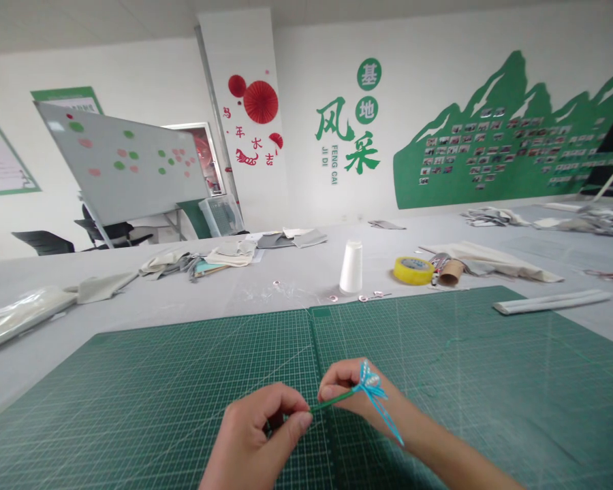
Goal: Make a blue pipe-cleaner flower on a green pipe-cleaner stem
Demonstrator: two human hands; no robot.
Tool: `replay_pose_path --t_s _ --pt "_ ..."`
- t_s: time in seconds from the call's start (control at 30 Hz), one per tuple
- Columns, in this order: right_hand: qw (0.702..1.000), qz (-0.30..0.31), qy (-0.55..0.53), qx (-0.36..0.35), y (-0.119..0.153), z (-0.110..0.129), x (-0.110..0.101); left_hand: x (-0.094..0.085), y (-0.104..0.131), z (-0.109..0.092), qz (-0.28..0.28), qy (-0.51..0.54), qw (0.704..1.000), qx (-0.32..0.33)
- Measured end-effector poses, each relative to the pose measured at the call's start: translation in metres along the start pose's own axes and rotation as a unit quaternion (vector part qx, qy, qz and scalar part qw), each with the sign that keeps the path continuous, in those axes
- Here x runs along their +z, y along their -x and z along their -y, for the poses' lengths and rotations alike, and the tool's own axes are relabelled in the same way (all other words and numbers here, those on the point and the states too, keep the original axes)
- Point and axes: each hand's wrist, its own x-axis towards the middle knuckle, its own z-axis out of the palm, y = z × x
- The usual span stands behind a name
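A thin green stem (331, 403) with a blue flower-like piece (370, 381) at its right end is held above the green cutting mats (194, 367). White bead-like dots show on the blue piece, and long blue loops hang down from it. My left hand (268, 432) pinches the lower left end of the stem between thumb and forefinger. Beside the stem's middle, my right hand (350, 384) has its fingers curled together just behind the green part; whether its fingertips grip the stem is hidden.
Beyond the mats stand a white thread cone (352, 267), a yellow tape roll (413, 270) and a brown cardboard tube (450, 272). A rolled pale strip (552, 303) lies on the right mat's far edge. Fabric pieces (229, 252) lie at the back left.
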Motion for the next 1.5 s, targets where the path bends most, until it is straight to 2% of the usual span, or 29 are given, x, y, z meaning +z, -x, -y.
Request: replay_pose_path --t_s 0.3,0.5,0.67,0.83,1.03,1.2,1.5 --pt "0.997 0.038 -0.064 0.036 -0.003 0.004 -0.012 0.000 -0.001 -0.004 0.140 -0.023 0.989 0.036" --pt "0.998 0.034 -0.049 0.024 -0.003 0.011 -0.014 0.002 -0.001 -0.002 0.166 -0.049 0.983 0.056" --pt "0.999 0.036 0.019 0.008 -0.001 0.024 -0.016 0.002 -0.002 -0.002 0.172 -0.084 0.979 0.073" --pt "0.990 0.006 0.142 -0.017 0.008 0.049 -0.013 0.003 0.001 0.002 0.158 -0.152 0.970 0.106" --pt "0.946 -0.009 0.308 -0.098 0.024 0.076 -0.002 0.004 0.004 0.008 0.102 -0.232 0.957 0.139" --pt "0.909 -0.008 0.391 -0.145 0.033 0.082 0.005 0.001 0.004 0.011 0.053 -0.232 0.962 0.135" --pt "0.853 0.033 0.502 -0.141 0.034 0.075 0.020 -0.003 0.004 0.014 -0.025 -0.190 0.977 0.091"
